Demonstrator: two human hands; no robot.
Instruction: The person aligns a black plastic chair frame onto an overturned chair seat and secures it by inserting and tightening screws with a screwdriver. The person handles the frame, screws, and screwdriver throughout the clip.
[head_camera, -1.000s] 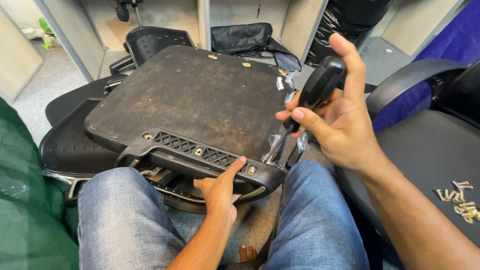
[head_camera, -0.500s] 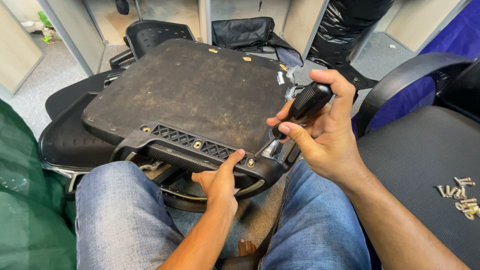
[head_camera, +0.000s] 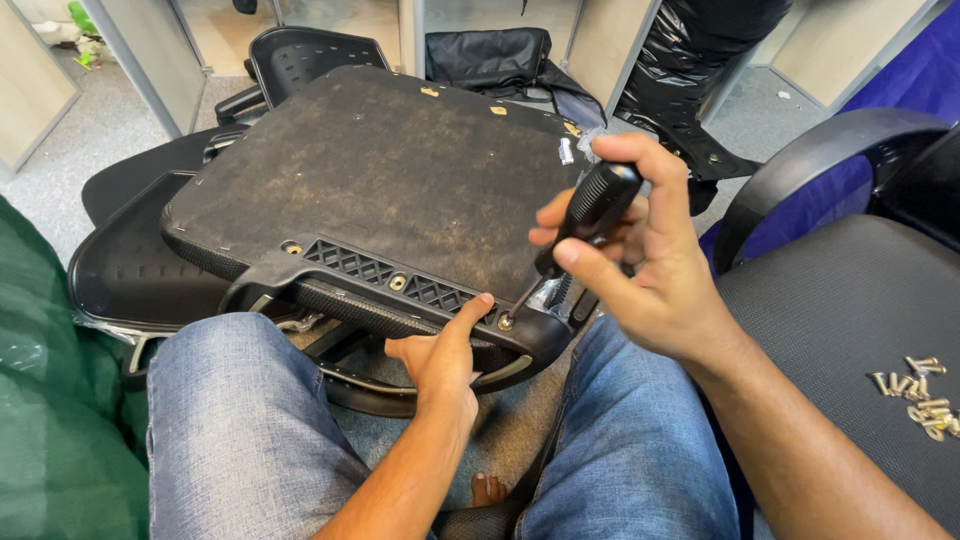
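Note:
A dusty black chair seat (head_camera: 380, 180) lies upside down across my knees, with a ribbed plastic bracket (head_camera: 390, 290) along its near edge. My right hand (head_camera: 650, 270) grips a black-handled screwdriver (head_camera: 590, 215); its tip sits on a screw (head_camera: 506, 322) at the bracket's right end. My left hand (head_camera: 440, 355) grasps the bracket's lower edge from below, thumb up beside that screw. Two more screw heads (head_camera: 398, 283) show along the bracket.
Several loose metal screws (head_camera: 915, 392) lie on a black mesh chair seat (head_camera: 830, 330) at my right. A second black chair shell (head_camera: 130, 270) sits under the seat at left. A black bag (head_camera: 490, 55) and grey partitions stand behind. Green fabric (head_camera: 50, 420) is at far left.
My right hand has come down and left with the screwdriver, bringing its tip onto the bracket's right screw. The left hand stays on the bracket edge.

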